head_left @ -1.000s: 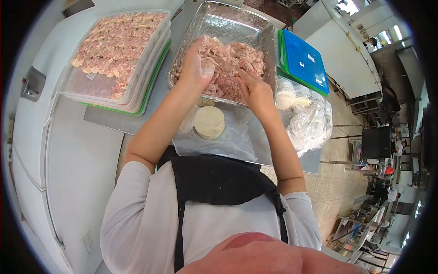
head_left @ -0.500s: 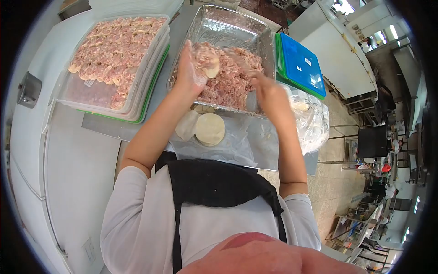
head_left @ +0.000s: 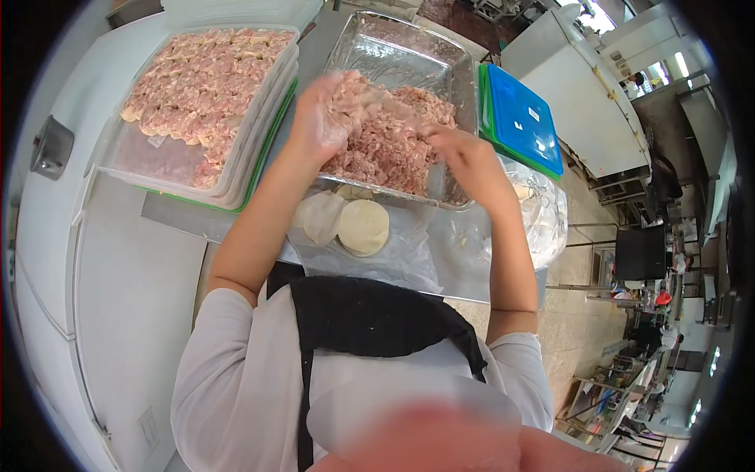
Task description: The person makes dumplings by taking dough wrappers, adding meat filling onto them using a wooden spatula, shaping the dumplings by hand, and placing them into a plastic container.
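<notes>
My left hand (head_left: 318, 126) is raised over the left side of a metal pan (head_left: 409, 51), cupped around a meat-topped dumpling wrapper that is blurred by motion. Minced meat (head_left: 385, 157) is heaped in the near part of the pan. My right hand (head_left: 470, 164), above the pan's right side, grips a thin spatula-like tool (head_left: 407, 118) that reaches toward the left hand; its exact shape is smeared. Below the pan, a stack of round dough wrappers (head_left: 364, 228) lies on plastic sheeting (head_left: 401, 263).
At the left, stacked clear containers (head_left: 118, 161) hold rows of meat-filled dumplings (head_left: 208, 82). Blue and green lids (head_left: 523, 118) lie right of the pan, above a plastic bag (head_left: 543, 216). A small metal pot (head_left: 53, 148) stands far left.
The right hand and its tool have shifted slightly toward the left hand. My left hand has turned, and the pale wrapper edge visible earlier is now blurred over.
</notes>
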